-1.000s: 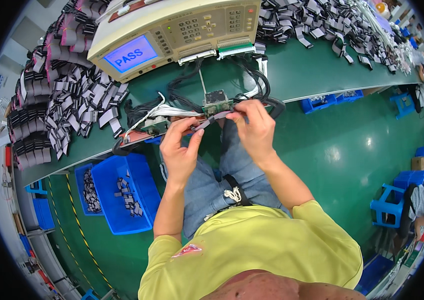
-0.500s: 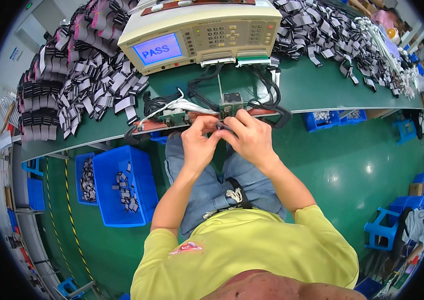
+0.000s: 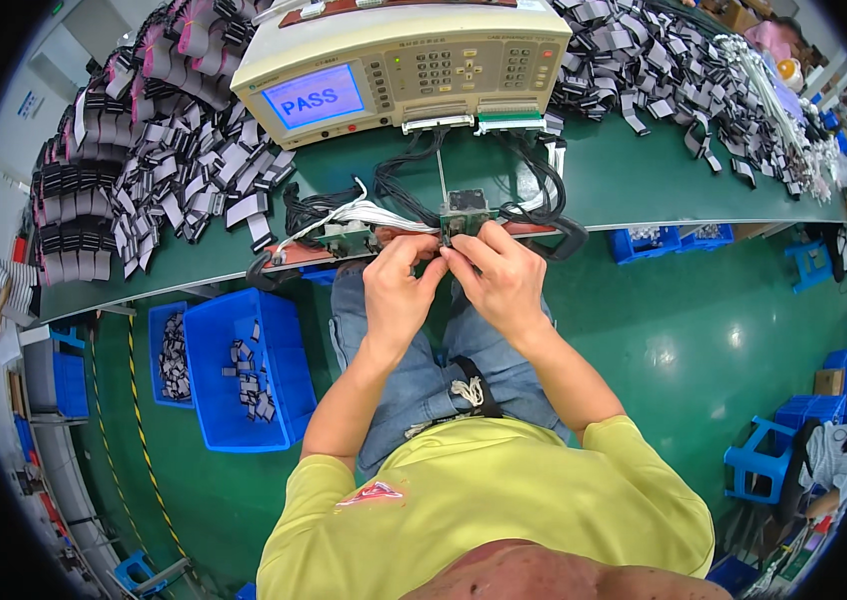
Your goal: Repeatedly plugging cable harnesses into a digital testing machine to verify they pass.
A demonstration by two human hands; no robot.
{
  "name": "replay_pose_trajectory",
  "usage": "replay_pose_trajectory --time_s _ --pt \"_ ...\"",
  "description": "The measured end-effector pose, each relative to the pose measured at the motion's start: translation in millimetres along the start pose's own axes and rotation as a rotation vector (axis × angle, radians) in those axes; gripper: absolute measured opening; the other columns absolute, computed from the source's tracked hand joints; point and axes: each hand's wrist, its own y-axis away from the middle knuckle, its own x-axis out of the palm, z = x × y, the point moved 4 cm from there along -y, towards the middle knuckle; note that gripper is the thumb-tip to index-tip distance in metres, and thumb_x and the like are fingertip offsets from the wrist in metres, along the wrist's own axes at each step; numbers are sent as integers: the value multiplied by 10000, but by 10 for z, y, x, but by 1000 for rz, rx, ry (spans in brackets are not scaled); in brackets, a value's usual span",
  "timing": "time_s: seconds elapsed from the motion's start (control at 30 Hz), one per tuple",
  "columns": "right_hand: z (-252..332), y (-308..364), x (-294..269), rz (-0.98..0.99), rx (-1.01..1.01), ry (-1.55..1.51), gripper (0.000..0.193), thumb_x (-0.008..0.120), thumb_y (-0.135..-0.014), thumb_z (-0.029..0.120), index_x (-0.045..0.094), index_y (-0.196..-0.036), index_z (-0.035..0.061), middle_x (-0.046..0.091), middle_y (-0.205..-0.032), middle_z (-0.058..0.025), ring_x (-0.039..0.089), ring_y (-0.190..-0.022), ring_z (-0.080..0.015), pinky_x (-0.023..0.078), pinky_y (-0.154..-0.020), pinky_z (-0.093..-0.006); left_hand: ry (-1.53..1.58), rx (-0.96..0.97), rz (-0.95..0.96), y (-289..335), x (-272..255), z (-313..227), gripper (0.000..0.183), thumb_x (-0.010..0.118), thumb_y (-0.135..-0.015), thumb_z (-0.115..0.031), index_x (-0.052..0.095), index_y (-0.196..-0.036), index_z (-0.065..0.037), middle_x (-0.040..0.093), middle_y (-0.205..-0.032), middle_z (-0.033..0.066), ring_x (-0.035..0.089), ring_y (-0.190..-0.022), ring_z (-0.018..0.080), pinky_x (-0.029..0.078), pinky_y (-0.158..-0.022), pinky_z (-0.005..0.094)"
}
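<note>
At the near edge of the green table, my left hand (image 3: 402, 292) and my right hand (image 3: 500, 285) meet with fingertips pinched together. Between them is a small dark connector (image 3: 447, 240), mostly covered by the fingers; whether a ribbon cable hangs from it cannot be seen. Just beyond the fingertips stands a small test fixture (image 3: 465, 203) with a dark top, fixed at the table edge. Black and white wire bundles (image 3: 389, 212) run from there to a beige cable tester (image 3: 414, 85) with a lit blue-white screen.
Short grey ribbon cables (image 3: 199, 170) lie heaped at left, and another heap (image 3: 644, 70) at right. Black clamps (image 3: 569, 240) grip the table edge. A blue bin (image 3: 214, 400) with some cables stands on the floor at left. Blue stools (image 3: 759, 460) and other people are around.
Both hands have shifted slightly, bringing the pinched fingertips up against the fixture's near side. The dark connector has moved a little away from me with them. The tester screen looks the same.
</note>
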Motion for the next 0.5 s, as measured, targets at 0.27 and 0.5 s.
replay_pose_trajectory --time_s 0.27,0.5 --pt "19 -1 30 -22 21 43 99 816 -845 172 746 -876 109 564 -732 -33 618 -586 -254 467 -512 -380 2 -2 14 -24 8 35 242 801 -817 14 711 -1041 11 736 -953 126 731 -834 254 573 -739 332" --pt "32 -15 68 -37 16 84 105 817 -840 162 736 -881 110 580 -743 -33 620 -586 -254 472 -524 -376 -3 4 -5 -76 32 63 212 799 -817 5 705 -1007 3 730 -926 122 728 -819 271 573 -731 346"
